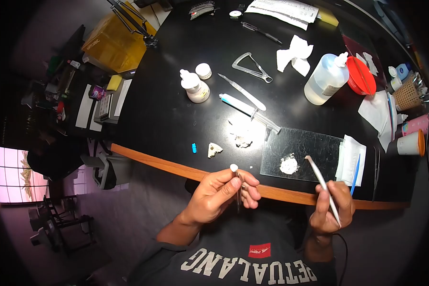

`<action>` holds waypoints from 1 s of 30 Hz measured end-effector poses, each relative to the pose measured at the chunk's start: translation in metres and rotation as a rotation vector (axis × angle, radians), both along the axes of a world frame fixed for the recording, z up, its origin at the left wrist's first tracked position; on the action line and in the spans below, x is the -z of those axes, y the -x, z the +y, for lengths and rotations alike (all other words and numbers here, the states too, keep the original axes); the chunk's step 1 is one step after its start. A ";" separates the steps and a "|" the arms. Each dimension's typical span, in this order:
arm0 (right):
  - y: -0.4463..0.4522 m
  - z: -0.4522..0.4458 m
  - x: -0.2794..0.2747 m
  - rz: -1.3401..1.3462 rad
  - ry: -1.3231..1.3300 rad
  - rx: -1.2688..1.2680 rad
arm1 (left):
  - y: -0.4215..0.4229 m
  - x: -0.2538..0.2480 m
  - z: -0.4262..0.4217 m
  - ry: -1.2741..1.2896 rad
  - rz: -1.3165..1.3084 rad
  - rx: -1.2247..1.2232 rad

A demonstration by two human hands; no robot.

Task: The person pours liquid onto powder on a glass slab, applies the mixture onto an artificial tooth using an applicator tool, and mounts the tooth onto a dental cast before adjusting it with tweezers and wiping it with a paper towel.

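My left hand is closed around a thin metal tool, perhaps tweezers; its exact kind is mostly hidden by my fingers. A small white piece sits at the top, by my fingertip. In my right hand is a slim white-handled brush, tilted, with its brownish tip above the glass slab. On that slab lies a patch of white paste or powder. Between the slab and my left hand are a dental cast piece and a small blue object.
A large syringe, scalpel, metal caliper, white bottle and crumpled tissue lie farther in. A translucent bottle and red lid stand right. The wooden table edge runs along the front.
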State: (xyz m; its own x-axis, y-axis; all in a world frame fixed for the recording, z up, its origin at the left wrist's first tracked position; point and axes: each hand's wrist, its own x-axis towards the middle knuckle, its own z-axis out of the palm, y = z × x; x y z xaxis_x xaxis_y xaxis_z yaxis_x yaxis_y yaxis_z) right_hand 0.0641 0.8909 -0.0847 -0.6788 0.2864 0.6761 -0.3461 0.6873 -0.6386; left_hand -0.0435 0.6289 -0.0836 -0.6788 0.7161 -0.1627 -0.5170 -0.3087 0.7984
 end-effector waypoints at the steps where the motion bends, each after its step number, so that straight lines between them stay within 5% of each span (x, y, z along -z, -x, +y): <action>1: 0.004 0.003 -0.002 -0.001 -0.055 0.006 | 0.000 0.003 -0.002 -0.053 -0.073 0.019; 7: 0.021 0.018 -0.013 -0.141 -0.367 0.067 | 0.003 0.008 -0.004 -0.361 -0.435 0.122; 14: 0.024 0.025 -0.019 -0.275 -0.557 0.024 | 0.001 0.013 -0.012 -0.396 -0.500 0.177; 30: 0.021 0.016 -0.007 -0.115 -0.398 -0.043 | -0.002 0.018 -0.017 -0.048 -0.063 0.143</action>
State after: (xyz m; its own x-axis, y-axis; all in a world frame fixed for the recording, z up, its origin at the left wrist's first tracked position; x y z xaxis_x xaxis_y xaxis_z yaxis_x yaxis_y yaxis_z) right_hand 0.0433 0.9071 -0.0778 -0.7620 -0.0124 0.6475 -0.3219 0.8748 -0.3620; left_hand -0.0411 0.6118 -0.1017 -0.5587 0.8128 -0.1649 -0.6073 -0.2656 0.7488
